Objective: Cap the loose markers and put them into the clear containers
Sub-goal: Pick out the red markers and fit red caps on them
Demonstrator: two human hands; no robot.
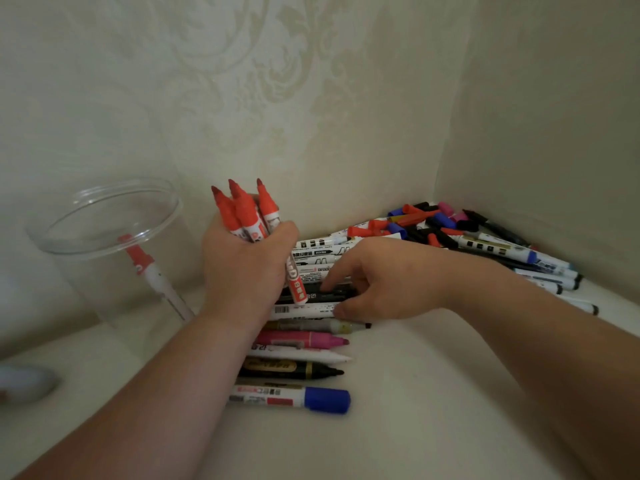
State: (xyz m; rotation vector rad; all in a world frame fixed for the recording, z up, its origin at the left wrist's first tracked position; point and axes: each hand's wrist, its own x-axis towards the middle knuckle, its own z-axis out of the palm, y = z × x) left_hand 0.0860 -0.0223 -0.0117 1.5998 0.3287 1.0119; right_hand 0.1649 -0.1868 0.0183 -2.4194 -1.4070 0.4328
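The left hand [242,268] grips several red markers [242,213], tips up; the right hand [391,278], fingers relaxed, touches a black marker [322,294]. One red marker hangs lower and may slip out.

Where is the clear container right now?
Head view, left side: the clear container stands by the wall, just left of the left hand gripping red markers, with one red-capped marker inside.
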